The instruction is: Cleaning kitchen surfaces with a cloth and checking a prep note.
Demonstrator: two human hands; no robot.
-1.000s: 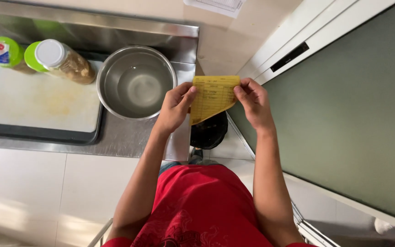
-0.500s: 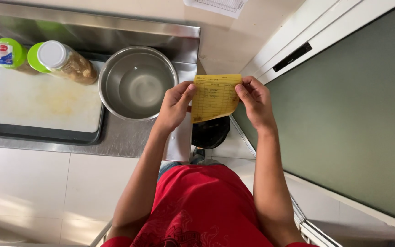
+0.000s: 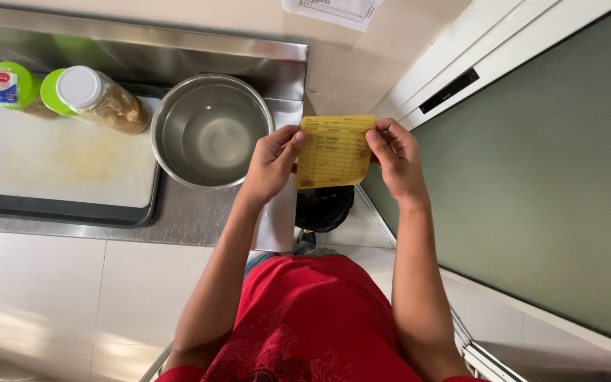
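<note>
Yellow slip (image 3: 334, 151): held up between both hands, beside the steel bowl (image 3: 212, 131).
Left hand (image 3: 271, 163): closed on the slip's left edge, thumb on top.
Right hand (image 3: 394, 157): pinched on the slip's right edge.

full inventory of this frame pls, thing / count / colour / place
yellow paper slip with handwriting: 1, yellow, held between both hands
round steel bowl: 1, silver, on the steel counter
white cutting board: 1, white, in a dark tray, left of the bowl
green-capped jars: 2, green caps, lying at the board's far edge
white printed sheet: 1, on the wall, top
dark round object: 1, black, on the floor under the slip
red shirt: 1, bottom centre
left hand: pinching the slip's left edge
right hand: pinching its right edge
</note>
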